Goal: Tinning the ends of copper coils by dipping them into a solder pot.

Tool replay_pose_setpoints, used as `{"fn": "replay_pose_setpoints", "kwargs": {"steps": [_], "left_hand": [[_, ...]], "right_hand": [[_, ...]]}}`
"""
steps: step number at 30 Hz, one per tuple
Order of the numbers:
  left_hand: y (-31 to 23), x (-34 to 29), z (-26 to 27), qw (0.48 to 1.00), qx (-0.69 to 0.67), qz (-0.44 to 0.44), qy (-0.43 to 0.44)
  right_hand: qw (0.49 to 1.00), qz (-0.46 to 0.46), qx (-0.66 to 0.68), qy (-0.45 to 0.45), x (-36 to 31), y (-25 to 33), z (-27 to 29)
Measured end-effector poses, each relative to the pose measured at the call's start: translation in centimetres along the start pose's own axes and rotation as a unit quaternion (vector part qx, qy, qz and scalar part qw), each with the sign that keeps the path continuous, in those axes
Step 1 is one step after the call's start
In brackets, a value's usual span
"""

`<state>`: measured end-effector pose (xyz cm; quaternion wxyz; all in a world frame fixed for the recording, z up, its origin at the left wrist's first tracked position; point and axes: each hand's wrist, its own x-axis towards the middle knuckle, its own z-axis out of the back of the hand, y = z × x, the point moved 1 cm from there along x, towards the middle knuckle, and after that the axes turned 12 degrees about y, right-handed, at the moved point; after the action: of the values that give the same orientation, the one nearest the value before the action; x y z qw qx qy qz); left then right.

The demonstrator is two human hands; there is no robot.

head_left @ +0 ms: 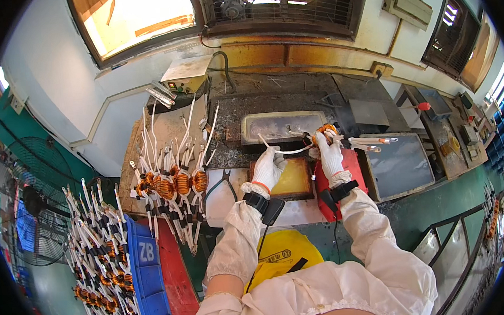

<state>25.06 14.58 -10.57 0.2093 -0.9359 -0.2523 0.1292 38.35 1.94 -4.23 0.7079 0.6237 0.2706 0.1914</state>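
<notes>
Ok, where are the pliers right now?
Head view, left of centre: the pliers lie on the white sheet, between the bench's copper coils and the left hand.

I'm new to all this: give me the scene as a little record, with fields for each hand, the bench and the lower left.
Left hand: gloved, pinching a white lead
Right hand: gloved, gripping a copper-coloured coil
Bench middle: rectangular basin, yellow-filled tray
Bench left: coil cluster, black-handled tool
Lower left: blue bins, further coils
</notes>
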Motion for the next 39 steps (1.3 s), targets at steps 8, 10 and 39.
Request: {"fn": "replay_pose_setpoints", "kwargs": {"steps": [8,10,39], "left_hand": [[0.5,0.4,-0.3,1.000,-0.013,0.013,-0.005],[0.5,0.3,-0.2,1.000,-0.011,0.017,-0.005],[0.7,0.5,0.2,1.000,-0.003,0.019,-0.007]], "right_hand": [[0.984,-0.041,-0.143,-0.103,0.0,0.7,0.3],[0.984,-0.045,-0.140,-0.102,-0.3,1.0,0.2],[0.993,0.030,-0.069,-0.091,4.3,-5.0,1.3]]}}
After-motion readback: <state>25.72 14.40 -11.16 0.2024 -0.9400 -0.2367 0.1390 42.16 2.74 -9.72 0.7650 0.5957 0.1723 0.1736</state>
